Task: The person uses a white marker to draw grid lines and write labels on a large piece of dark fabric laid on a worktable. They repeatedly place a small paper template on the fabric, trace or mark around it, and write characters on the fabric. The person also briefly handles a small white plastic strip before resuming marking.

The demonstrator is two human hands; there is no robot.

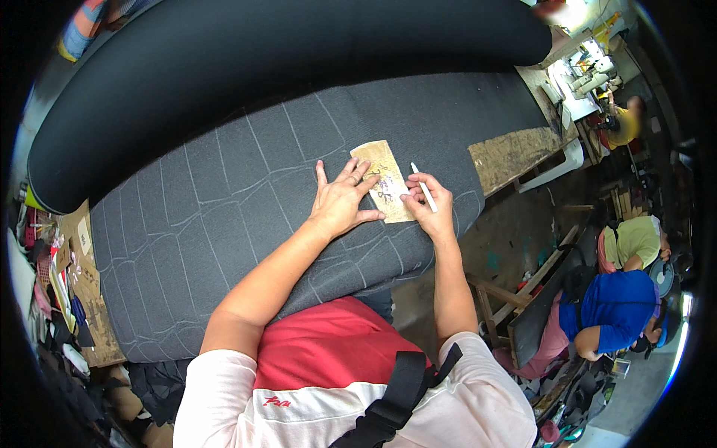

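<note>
Holding: right hand (435, 209) closed on 1 white pen (426, 192), thumb and fingers together around it.
Card (390, 183): tan, flat on the grey cloth (276, 201), between the 2 hands.
Card axis: long side points forward, far end leaning left.
Left hand (340, 203): fingers apart, laid over the card's left side, gripping nothing.
Pen position: just right of the card's right edge, far end above the cloth; contact cannot be told.
Nearer hand: neither clearly; both reach the card.

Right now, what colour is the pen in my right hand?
The pen in your right hand is white; it shows best in the head view.
</note>
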